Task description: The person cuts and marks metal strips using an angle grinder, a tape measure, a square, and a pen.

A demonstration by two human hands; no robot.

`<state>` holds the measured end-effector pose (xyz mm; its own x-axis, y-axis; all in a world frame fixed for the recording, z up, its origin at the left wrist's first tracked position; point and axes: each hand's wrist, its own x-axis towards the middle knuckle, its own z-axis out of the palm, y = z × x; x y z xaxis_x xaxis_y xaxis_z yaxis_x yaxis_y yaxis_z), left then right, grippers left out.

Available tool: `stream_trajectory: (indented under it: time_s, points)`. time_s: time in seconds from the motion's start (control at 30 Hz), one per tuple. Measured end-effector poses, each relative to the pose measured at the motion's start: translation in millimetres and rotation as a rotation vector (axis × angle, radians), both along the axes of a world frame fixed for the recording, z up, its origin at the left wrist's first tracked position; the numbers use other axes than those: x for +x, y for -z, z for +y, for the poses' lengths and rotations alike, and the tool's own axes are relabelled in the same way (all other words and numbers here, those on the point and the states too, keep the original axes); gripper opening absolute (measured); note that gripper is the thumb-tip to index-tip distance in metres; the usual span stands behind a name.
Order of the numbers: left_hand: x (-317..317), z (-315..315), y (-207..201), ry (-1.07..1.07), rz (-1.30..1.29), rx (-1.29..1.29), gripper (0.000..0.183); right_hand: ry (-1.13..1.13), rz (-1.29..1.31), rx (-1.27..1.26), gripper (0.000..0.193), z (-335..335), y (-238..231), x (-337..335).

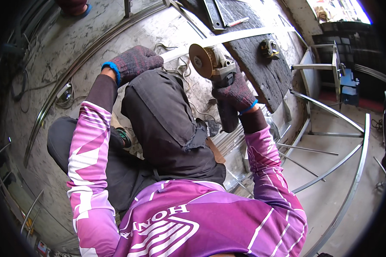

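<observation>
Gloved fingers of the right hand (236,92) are wrapped around the grinder (224,70), a grip that probably serves to leave them behind the bare disc (200,60). Those of the left hand (135,64) are curled in and seem to pinch the near end of the strip (253,32), though their tips are hidden; the hand sits at the raised knee (156,100), likely for steadiness. From there the strip passes behind the disc and across the bench (266,77), which appears to bear its far part; whether disc and strip touch cannot be told. On the bench, the tape measure (269,49) lies just beside the strip, and the square (214,15) and pen (238,21) lie beyond it. Loose cables (186,70) on the floor (92,64) could snag, near the knee. Farther out, long rods (73,69) curve along the left, and a metal frame (365,132) crowds the right arm's side.
</observation>
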<state>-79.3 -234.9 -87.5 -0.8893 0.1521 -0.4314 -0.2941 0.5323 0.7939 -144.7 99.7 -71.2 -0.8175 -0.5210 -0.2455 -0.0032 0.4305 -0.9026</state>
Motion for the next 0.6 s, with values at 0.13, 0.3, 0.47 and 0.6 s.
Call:
stream_trajectory:
  time_s: [0.13, 0.3, 0.47, 0.6]
  points:
    - [0, 0, -2, 0.003, -0.005, -0.015, 0.044, 0.007, -0.078, 0.044, 0.101, -4, -10, 0]
    - [-1, 0, -1, 0.025, -0.017, -0.062, 0.041, 0.008, -0.084, 0.023, 0.100, -9, -13, -1]
    - [-1, 0, -6, 0.161, 0.071, -0.128, 0.038, 0.012, -0.118, 0.042, 0.103, -10, -14, -2]
    - [-2, -1, -2, 0.157, 0.054, -0.146, 0.036, 0.009, -0.110, -0.001, 0.104, -9, -12, -2]
